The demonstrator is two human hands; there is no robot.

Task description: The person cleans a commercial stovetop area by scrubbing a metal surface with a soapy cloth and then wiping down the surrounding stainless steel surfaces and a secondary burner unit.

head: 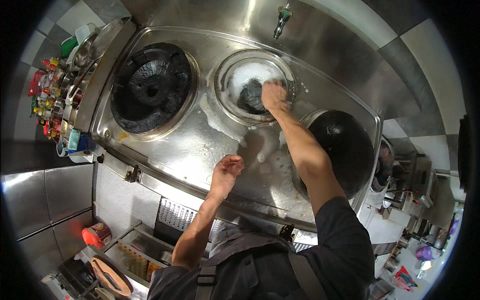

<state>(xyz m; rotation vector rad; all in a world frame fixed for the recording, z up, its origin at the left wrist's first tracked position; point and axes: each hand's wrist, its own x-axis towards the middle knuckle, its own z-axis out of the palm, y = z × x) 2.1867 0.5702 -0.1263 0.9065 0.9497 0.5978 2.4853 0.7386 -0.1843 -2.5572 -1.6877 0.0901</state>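
My right hand (274,94) is over a round metal basin (225,107) set in the stainless-steel stove top (180,150). It is blurred, its fingers curl downward, and whatever may be under them is hidden. White suds (253,70) cover the far side of the basin, around a dark patch (253,95) in the middle. Nearer to me, my left hand (227,170) hovers above the stove top. Its fingers are loosely curled, with nothing visible in them.
A black cast-iron burner ring (152,90) lies to the left. An upturned blackened wok (343,153) is close to my right forearm. Above the basin, a tap (282,22) projects from the steel back wall. Bottles and bowls (52,101) crowd the left side.
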